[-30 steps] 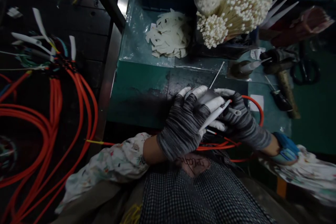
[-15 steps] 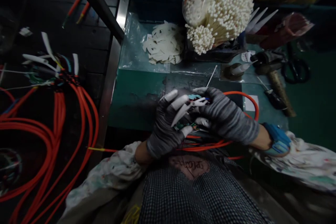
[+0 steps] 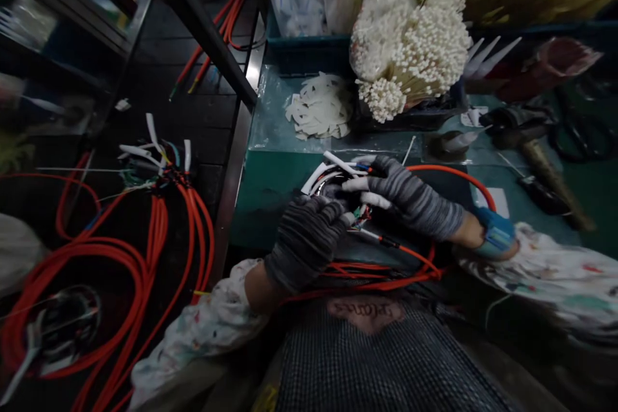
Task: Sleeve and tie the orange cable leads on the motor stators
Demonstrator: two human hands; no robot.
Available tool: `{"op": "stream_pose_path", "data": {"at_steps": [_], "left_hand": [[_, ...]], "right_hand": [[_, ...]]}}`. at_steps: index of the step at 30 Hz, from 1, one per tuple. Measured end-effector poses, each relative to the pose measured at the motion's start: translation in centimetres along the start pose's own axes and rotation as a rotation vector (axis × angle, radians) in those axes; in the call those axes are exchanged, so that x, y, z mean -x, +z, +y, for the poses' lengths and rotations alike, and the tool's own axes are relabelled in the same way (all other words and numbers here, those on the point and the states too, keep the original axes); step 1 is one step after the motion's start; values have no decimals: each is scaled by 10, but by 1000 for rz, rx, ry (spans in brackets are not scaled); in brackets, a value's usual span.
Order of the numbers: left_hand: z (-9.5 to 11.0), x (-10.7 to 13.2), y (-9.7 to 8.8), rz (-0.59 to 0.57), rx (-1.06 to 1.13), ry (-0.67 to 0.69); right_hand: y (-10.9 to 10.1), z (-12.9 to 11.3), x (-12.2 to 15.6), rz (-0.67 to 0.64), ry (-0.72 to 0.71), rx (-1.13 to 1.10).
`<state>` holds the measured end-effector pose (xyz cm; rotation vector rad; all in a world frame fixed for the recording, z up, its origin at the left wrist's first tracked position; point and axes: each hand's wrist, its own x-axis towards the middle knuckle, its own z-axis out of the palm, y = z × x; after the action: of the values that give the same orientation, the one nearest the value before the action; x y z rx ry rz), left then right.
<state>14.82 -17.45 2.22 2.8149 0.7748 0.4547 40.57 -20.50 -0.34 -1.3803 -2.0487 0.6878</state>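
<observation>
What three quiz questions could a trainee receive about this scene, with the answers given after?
1. Which thing is at the fingers of the left hand and the right hand?
A) a hammer
B) a wired part with white sleeves
C) a pair of scissors

2. True or false: a blue wristband is on the right wrist.

3. Fill in: the large orange cable coil lies on the person's ____ side.

Key: 1. B; 2. true; 3. left
</observation>
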Motion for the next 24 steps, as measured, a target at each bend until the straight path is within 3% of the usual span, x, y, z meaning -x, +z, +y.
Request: {"op": "stream_pose_path", "data": {"at_steps": [2, 4, 6, 9, 12, 17, 20, 24], "left_hand": [[7, -1, -2, -21, -54, 96], [9, -1, -3, -16, -94, 117], [10, 0, -1, 17, -102, 98], [9, 3, 6, 88, -95, 89], [7, 6, 16, 184, -56, 47], [7, 4, 26, 274, -24, 8], [7, 5, 29, 300, -37, 24], [3, 16, 35, 383, -115, 166]], "right_hand": [[1, -14, 19, 195, 1, 145], [1, -29, 41, 264, -89, 268], [0, -40, 60, 159, -162, 292], [1, -44, 72, 9, -76, 287], [1, -37, 68, 13, -65, 358], [-3, -28, 45, 83, -387, 588], [-5, -31, 37, 47, -366, 594], [3, -41, 41, 38, -318, 648]]}}
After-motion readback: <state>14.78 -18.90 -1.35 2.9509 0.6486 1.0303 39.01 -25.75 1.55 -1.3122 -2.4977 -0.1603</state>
